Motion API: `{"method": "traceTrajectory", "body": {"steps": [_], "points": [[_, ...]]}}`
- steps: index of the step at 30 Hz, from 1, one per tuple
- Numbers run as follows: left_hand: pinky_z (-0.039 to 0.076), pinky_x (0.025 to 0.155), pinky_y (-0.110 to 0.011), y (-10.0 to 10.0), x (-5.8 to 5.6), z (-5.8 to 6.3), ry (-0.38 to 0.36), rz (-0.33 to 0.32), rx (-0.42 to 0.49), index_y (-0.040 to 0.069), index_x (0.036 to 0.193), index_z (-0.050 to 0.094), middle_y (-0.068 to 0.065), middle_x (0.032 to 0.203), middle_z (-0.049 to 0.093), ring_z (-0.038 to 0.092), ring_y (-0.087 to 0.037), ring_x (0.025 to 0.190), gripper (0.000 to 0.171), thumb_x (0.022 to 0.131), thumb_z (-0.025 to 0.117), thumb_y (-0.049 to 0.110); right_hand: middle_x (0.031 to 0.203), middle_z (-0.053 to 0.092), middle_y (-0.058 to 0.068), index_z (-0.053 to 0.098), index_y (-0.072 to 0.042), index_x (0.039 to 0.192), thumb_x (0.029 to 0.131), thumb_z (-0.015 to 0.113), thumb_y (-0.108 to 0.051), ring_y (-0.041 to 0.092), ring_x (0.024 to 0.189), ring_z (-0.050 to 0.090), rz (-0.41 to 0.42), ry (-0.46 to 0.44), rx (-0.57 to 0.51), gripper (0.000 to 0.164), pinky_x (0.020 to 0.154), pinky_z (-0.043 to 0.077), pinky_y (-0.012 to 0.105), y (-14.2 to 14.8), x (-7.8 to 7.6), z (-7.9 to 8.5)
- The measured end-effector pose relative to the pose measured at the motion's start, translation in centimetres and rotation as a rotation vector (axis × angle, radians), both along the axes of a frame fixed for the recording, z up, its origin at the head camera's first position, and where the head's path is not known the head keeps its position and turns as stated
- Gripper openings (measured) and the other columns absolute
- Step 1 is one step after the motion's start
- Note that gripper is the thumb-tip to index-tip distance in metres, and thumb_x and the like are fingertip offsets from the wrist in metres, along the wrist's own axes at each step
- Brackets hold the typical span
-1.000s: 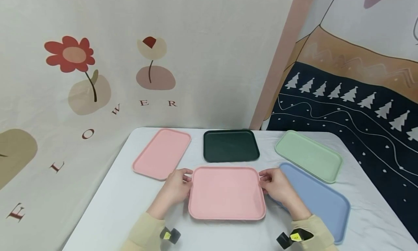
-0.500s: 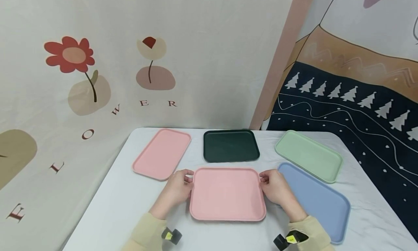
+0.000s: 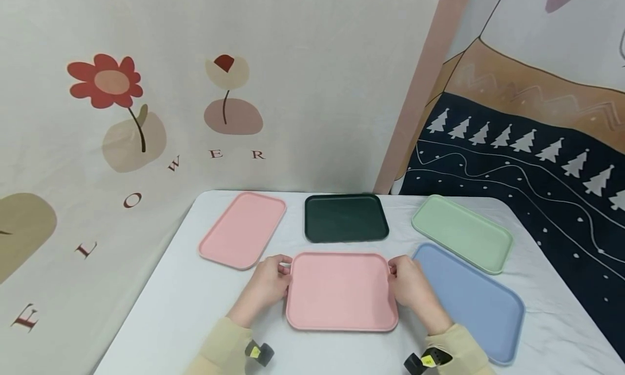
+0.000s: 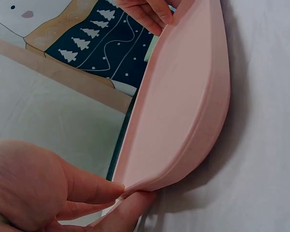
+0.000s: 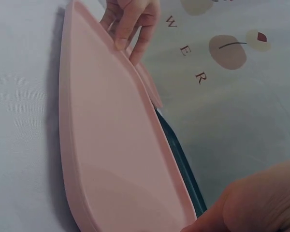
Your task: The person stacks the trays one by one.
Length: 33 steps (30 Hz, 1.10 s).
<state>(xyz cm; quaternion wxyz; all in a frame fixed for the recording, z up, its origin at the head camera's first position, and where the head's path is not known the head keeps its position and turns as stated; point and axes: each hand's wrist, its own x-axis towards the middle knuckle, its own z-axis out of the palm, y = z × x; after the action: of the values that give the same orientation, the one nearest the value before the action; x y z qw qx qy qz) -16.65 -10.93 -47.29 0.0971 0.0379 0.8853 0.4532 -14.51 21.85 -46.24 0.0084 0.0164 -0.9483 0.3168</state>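
Observation:
A pink rectangular tray (image 3: 342, 291) with rounded corners lies in front of me, between both hands. My left hand (image 3: 269, 280) pinches its left rim; in the left wrist view the thumb and fingers (image 4: 94, 188) meet on the edge. At the right rim, my right hand (image 3: 407, 280) grips the far part of that side. The right wrist view shows only part of the right hand (image 5: 261, 203), touching the rim at the bottom. A shadow runs along the tray's near edge on the white tabletop.
A second pink tray (image 3: 242, 230) lies at back left, a dark green tray (image 3: 346, 218) at back centre. On the right are a light green tray (image 3: 461, 233) and a blue tray (image 3: 473, 304), partly behind the right forearm. Printed cloth (image 3: 312, 93) hangs behind the table.
The pink tray between my hands has shifted slightly right and nearer to me, its left side most. The left hand moved with it; the right forearm swung a little inward.

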Motion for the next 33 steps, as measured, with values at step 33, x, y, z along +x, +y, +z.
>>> {"method": "traceTrajectory", "body": {"steps": [33], "points": [[0.060,0.060,-0.031,-0.1,0.1,0.2,-0.022,0.012,-0.006,-0.007,0.136,0.062,-0.008,0.092,0.066,0.067,-0.015,0.066,0.040,0.097,0.067,-0.001,0.093,0.075,0.018,0.069,0.020,0.113,0.088,0.065,0.010,0.035,0.092,0.073,-0.013,0.022,-0.061,0.027,0.082,0.063,0.049,0.6,0.7,0.9]]}}
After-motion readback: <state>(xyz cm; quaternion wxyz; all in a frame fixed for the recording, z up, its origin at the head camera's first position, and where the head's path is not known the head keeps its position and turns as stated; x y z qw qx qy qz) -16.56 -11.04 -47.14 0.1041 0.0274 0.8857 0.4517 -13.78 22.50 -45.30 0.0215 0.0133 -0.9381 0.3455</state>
